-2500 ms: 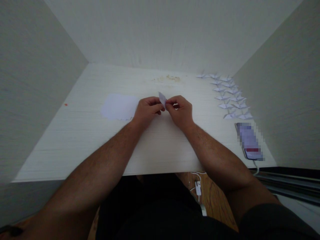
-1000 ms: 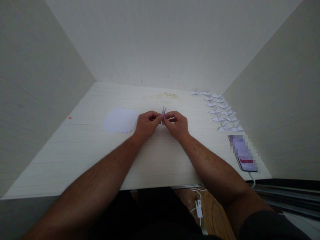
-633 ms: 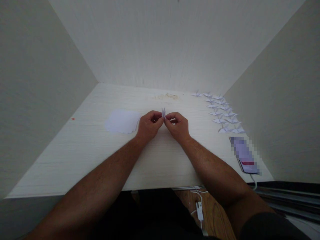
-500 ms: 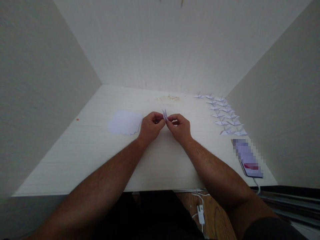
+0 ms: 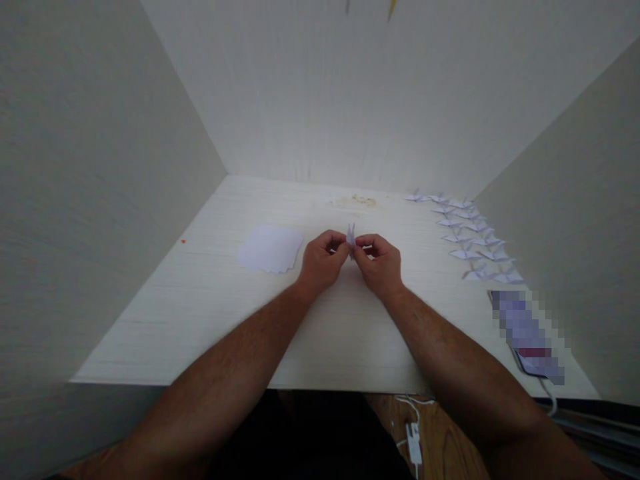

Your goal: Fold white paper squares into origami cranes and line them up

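Note:
Between my two hands, above the middle of the white table [image 5: 220, 320], is a small folded white paper [image 5: 351, 235] with two narrow points sticking up. My left hand [image 5: 323, 260] pinches its left side with thumb and forefinger. On the other side my right hand [image 5: 380, 263] pinches it the same way. The fingertips cover its lower part. Left of my left hand lies a loose stack of white paper sheets [image 5: 270, 248]. Several folded white paper cranes [image 5: 465, 253] stand in rows at the right rear of the table.
A phone [image 5: 525, 333], partly blurred out, lies at the right edge with a white cable [image 5: 553, 400] attached. Walls enclose the table at the back and both sides. A worn patch [image 5: 363, 201] marks the back, and a small red spot [image 5: 183, 241] the left.
The whole view has shifted, so the table and hands appear further right. The folded paper is more upright and its two points stand further apart. Both hands keep their pinch on it.

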`<state>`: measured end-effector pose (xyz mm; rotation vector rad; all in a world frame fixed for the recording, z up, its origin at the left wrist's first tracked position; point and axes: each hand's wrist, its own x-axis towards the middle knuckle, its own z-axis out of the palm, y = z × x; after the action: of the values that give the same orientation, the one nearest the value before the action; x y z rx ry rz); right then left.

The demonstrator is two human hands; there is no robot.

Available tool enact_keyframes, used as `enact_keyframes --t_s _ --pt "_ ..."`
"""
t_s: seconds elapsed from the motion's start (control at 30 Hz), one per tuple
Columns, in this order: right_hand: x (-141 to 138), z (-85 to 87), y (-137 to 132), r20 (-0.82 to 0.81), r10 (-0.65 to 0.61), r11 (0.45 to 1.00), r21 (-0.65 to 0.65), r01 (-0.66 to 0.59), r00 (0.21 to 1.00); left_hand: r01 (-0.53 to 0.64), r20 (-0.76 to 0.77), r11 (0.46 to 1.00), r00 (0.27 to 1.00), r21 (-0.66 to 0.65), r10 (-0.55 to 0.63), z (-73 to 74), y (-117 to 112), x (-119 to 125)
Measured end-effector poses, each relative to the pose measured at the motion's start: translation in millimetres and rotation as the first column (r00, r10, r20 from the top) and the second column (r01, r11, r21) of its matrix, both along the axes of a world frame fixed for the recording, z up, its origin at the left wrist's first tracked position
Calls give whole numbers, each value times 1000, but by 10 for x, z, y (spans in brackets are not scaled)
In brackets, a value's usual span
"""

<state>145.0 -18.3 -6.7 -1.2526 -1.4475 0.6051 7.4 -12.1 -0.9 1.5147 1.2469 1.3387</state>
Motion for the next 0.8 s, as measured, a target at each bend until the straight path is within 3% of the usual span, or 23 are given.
enact_keyframes --t_s 0.5,0.8 --pt "-44 6 4 -26 -7 998 -63 6 1000 12 -77 998 997 55 -8 -64 25 -17" --pt "-16 5 32 -129 57 991 -112 -71 990 18 -96 999 995 45 -14 -51 23 -19"
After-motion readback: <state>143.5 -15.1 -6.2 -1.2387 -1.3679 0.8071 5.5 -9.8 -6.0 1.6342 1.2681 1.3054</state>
